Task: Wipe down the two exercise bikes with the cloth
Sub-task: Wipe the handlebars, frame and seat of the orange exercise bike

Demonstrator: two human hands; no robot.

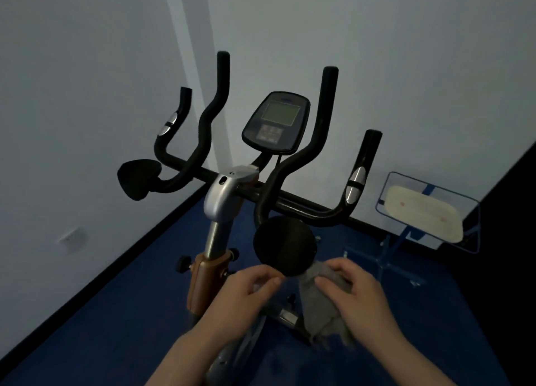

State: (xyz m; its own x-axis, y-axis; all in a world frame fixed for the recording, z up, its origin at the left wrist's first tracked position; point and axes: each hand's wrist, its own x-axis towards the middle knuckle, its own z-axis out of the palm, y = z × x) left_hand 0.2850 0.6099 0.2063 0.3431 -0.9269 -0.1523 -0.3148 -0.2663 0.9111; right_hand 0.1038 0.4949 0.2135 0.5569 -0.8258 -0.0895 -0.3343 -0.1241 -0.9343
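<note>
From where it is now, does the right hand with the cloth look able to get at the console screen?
Probably yes. The right hand grips the grey cloth low beside the round black pad. The console screen sits higher, between the inner handlebar uprights, its face uncovered; the hand would have to pass that pad.

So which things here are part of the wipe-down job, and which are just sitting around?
Part of the job:
- exercise bike
- grey cloth, gripped by the right hand
- left hand, at the round black elbow pad

Just lying about:
- blue-framed stand holding a cream pad
- wall socket
</note>
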